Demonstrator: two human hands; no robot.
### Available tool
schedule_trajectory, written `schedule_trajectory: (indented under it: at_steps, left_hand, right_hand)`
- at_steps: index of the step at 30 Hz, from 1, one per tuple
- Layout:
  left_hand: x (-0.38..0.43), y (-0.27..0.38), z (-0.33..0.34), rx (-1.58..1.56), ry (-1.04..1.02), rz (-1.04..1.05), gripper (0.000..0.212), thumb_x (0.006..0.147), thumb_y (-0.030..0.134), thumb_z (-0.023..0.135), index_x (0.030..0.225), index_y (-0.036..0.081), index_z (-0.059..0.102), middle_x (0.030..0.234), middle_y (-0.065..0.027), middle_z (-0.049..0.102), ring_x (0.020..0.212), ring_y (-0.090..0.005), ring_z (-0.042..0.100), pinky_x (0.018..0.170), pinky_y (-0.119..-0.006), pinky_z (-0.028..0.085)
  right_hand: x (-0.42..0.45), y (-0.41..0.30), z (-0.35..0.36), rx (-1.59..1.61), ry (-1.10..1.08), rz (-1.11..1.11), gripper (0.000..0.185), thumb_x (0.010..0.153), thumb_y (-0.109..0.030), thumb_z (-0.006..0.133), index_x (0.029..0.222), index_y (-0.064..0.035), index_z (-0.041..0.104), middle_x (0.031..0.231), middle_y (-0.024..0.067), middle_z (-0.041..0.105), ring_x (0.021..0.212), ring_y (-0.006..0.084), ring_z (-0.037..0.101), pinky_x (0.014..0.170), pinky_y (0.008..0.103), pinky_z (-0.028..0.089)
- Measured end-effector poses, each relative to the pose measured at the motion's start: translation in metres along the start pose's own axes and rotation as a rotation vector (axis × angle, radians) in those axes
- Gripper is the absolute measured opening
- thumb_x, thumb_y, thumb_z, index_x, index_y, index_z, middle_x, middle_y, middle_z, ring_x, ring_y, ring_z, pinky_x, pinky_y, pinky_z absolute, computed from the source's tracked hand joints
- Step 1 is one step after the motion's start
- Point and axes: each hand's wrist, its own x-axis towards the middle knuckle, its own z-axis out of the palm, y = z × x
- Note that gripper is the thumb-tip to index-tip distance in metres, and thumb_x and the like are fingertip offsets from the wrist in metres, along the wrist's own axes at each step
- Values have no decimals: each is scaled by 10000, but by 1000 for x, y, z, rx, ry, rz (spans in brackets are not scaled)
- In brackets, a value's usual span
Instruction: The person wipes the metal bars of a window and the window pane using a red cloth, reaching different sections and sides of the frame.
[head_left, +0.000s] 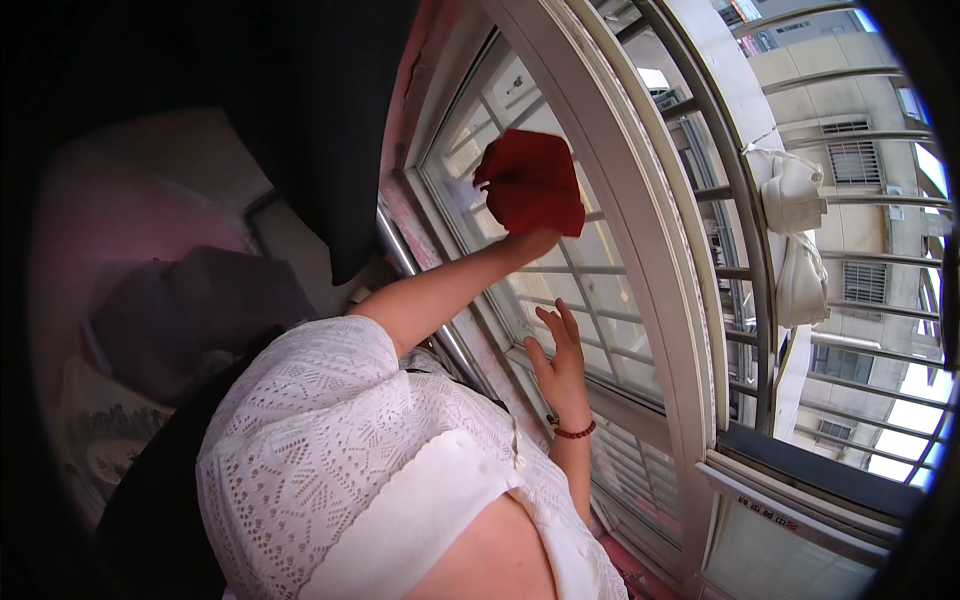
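My left hand (541, 243) is at the end of the outstretched arm, with a red cloth (534, 180) spread over its fingers. The cloth lies in front of the window glass (607, 300); whether it touches the pane cannot be told. My right hand (561, 367), with a dark red bead bracelet at the wrist, is raised beside the same window. Its fingers are apart and hold nothing. The light window frame (637, 202) runs past both hands.
Metal bars (739, 150) stand outside the window, with a pair of white shoes (799, 277) by them. A metal rail (457, 349) runs along the near side of the window. Dark fabric (322, 135) hangs at the upper left. A frosted panel (780, 544) is at the lower right.
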Motion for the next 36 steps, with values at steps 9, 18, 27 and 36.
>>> schedule_trajectory:
  at_steps: [9,18,27,36]
  left_hand:
    - [146,-4,-88,454,-262,82,278,878,135,544,1152,89,558,1176,-125,579,1078,-254,555,886,-353,459]
    - [131,-67,-74,760,-337,-85,197,861,149,560,1042,111,625,1081,-113,634,986,-252,604,824,-365,486]
    - [173,-23,-117,768,-721,-74,169,850,156,569,971,127,683,1031,-101,682,942,-238,643,798,-364,505]
    - [128,-89,-53,714,-301,-236,241,870,173,536,1070,101,649,1130,-99,652,1049,-232,600,877,-358,476]
  right_hand:
    - [-13,28,17,-22,-9,-16,428,913,-210,629,1291,-37,533,1456,243,379,1299,405,435,1042,438,383]
    - [-10,42,14,3,-50,76,415,918,-218,616,1275,-17,545,1449,244,385,1258,396,474,1023,424,399]
    - [1,51,11,9,-80,85,407,918,-209,619,1267,-12,546,1441,260,385,1276,406,455,1034,438,389]
    - [-1,62,26,8,-156,107,401,910,-209,632,1267,-42,553,1435,240,414,1316,399,417,1048,424,374]
